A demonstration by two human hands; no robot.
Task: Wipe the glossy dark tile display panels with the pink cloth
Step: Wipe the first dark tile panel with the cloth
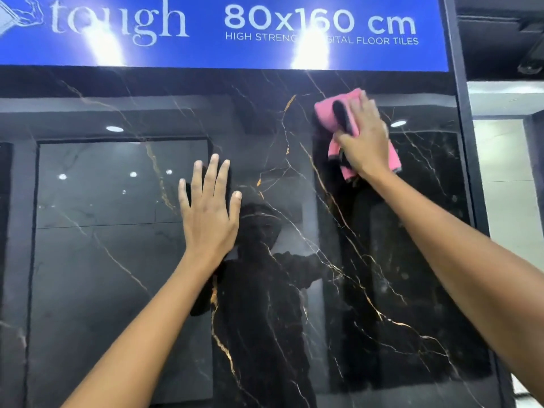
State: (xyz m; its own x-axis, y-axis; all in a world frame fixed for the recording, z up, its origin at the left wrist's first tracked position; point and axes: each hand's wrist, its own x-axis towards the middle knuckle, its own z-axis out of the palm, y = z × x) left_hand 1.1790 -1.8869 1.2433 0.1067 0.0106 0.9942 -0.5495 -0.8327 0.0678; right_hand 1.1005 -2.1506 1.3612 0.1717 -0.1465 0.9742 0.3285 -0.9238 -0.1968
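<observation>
In front of the person stands a big dark tile panel [265, 290], upright, and it fills almost the whole view. Its surface is black and very shiny, with thin gold and white veins that run across it in slanting lines. In the shine one can see round ceiling lights, other dark panels of the room, and the dim shape of the person.

Above the panel hangs a blue sign [206, 54] with white letters: "tough", "80x160 cm" and "HIGH STRENGTH ... FLOOR TILES"; two bright spots of light hide some letters. On the right side a dark frame post [463, 113] goes down along the edge of the panel.

Both bare arms reach up to the panel. The left hand [207, 213] lies flat on the tile near the middle, its fingers straight and a little spread, pointing up, and it holds nothing. The right hand [363, 139] is higher, in the upper right part of the panel, and it presses the pink cloth [329, 108] against the tile. The cloth is crumpled, with a dark edge, and it shows above and below the hand.
</observation>
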